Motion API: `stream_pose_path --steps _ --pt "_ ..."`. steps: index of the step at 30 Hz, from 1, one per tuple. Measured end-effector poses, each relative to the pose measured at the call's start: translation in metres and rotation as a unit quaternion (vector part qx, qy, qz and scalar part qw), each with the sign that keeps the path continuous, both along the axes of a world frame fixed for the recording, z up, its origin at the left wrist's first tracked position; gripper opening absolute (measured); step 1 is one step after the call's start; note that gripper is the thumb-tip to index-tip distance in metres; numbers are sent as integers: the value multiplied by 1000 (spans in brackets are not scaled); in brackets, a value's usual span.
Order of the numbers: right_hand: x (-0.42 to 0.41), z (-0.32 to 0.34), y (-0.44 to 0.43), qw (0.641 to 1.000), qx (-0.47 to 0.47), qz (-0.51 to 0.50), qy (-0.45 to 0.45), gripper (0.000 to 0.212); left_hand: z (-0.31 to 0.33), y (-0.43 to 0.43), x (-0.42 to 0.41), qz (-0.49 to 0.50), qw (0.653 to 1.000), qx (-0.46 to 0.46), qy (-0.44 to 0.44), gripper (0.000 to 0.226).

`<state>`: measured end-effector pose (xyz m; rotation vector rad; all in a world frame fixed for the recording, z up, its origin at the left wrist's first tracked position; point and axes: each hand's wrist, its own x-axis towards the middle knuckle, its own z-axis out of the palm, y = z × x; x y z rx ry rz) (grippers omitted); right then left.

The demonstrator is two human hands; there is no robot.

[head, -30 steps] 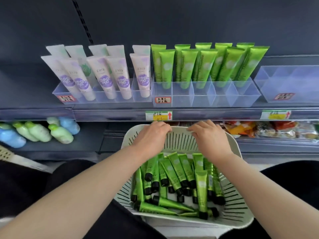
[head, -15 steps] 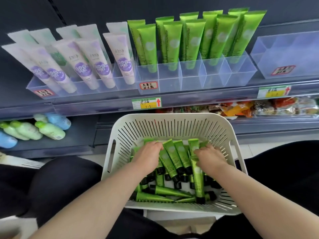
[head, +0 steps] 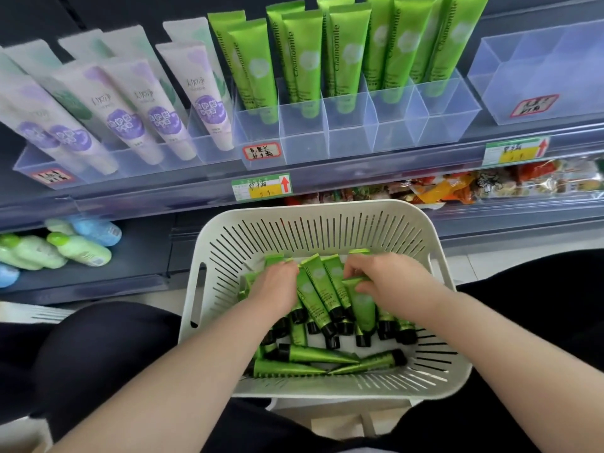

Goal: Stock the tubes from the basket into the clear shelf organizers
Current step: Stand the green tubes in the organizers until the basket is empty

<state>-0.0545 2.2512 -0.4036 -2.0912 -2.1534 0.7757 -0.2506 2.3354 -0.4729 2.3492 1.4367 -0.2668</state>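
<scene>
A white slotted basket (head: 327, 223) sits on my lap, holding several green tubes (head: 313, 356) with black caps. My left hand (head: 277, 286) lies palm down on the left side of the pile, its fingertips hidden among the tubes. My right hand (head: 389, 276) curls its fingers round the flat end of a green tube (head: 362, 302) on the right side. Above, a clear divided organizer (head: 353, 132) on the shelf has several tall green tubes (head: 304, 57) standing in its back cells, while its front cells hold nothing.
Left of it, a clear organizer (head: 108, 161) holds white-and-purple tubes (head: 163, 103). An unfilled clear bin (head: 539, 80) stands at the right. Green and blue bottles (head: 78, 246) lie on the lower shelf left, snack packets (head: 457, 188) on the right. Price tags (head: 261, 188) line the shelf edge.
Both hands dropped from the basket's far rim down into the tube pile. The right hand's fingers have closed round a tube. The view tilted down and closer.
</scene>
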Motion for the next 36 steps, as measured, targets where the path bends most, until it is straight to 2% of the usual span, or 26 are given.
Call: stream_pose_path --steps 3,8,13,19,24,27,29,32,36 --pt "8 11 4 999 39 16 16 16 -4 4 9 15 999 -18 28 43" --pt "15 -4 6 996 66 -27 45 14 -12 8 23 12 996 -39 78 19" --pt "23 -19 16 987 112 -93 71 14 -20 13 30 -19 992 -45 113 23" --pt "21 -26 16 985 126 -94 65 14 -24 16 37 10 981 -115 159 44" --pt "13 -30 16 987 133 -74 57 14 -25 14 39 24 980 -115 160 54" --pt "12 -31 15 987 136 -69 56 14 -24 14 39 19 982 -96 162 79" --pt "11 -32 15 986 144 -67 54 14 -20 16 38 24 983 -95 157 87" --pt "11 -32 15 984 153 -70 49 14 -12 20 33 57 985 -119 109 71" --pt "9 -29 14 985 158 -71 27 19 -5 15 18 114 971 -208 -33 37"
